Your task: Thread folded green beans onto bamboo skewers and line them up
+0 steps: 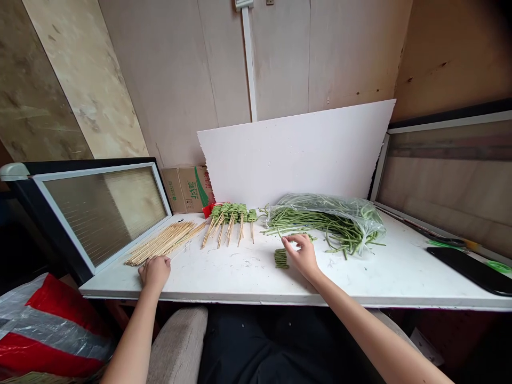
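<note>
My left hand [155, 274] is closed at the near edge of a pile of bamboo skewers [162, 242]; a thin pale skewer seems to run out from its fingers to the upper right. My right hand [303, 257] pinches thumb and forefinger together, with a small green piece of long bean [279, 233] showing at the tips. Just left of that hand lies a small stack of cut bean pieces [281, 258]. More cut pieces are partly hidden behind it. Finished skewers with green bean pieces [230, 213] rest in a row at the back, their sticks pointing toward me.
A clear plastic bag of long beans [332, 216] spreads across the back of the white table [240, 282]. At right lie a black phone [470, 269], scissors [444, 238] and a green ring [499, 266]. Framed panels stand at both sides; a cardboard box [186, 189] is behind.
</note>
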A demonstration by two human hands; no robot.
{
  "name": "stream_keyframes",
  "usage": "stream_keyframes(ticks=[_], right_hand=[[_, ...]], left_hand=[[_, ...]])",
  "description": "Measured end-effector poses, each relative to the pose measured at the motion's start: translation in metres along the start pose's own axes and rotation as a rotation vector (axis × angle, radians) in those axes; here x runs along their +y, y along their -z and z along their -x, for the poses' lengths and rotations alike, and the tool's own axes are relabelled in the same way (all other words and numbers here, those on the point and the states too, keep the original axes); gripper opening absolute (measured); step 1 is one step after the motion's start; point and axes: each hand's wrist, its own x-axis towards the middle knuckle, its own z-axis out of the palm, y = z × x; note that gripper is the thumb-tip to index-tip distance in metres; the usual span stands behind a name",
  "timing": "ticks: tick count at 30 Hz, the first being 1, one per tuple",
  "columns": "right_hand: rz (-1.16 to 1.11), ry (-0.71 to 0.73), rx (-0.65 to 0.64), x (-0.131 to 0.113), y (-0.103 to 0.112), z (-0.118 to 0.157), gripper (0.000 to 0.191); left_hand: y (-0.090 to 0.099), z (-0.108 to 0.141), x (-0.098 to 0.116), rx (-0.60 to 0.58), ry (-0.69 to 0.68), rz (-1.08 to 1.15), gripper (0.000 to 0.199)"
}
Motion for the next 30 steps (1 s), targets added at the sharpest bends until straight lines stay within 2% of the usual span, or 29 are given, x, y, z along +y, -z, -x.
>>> stream_keyframes(ticks=[5,10,13,17,23,30], right_hand=[[-0.033,-0.053,0.053,0.004,0.000,-0.002,0.045],[-0.026,-0.034,0.038,0.003,0.000,0.000,0.046],[-0.021,-0.025,0.031,0.003,0.000,-0.001,0.047],[-0.024,-0.033,0.022,0.002,0.000,-0.001,0.048],[-0.025,-0.029,0.002,0.002,0.001,0.001,0.048],[0.004,0.007,-0.015,0.005,0.001,0.001,0.050]], left_hand=[[-0.007,-0.001,0.002,0.072,-0.036,-0.106,0.039],[-0.010,-0.003,0.000,0.028,-0.061,-0.160,0.044],[-0.009,-0.003,-0.001,-0.004,-0.061,-0.159,0.046],[-0.007,0.000,0.003,0.020,-0.096,-0.113,0.044],[-0.004,0.003,0.010,0.030,-0.037,-0.049,0.042],[-0.011,-0.002,0.008,0.057,-0.106,-0.111,0.043]])
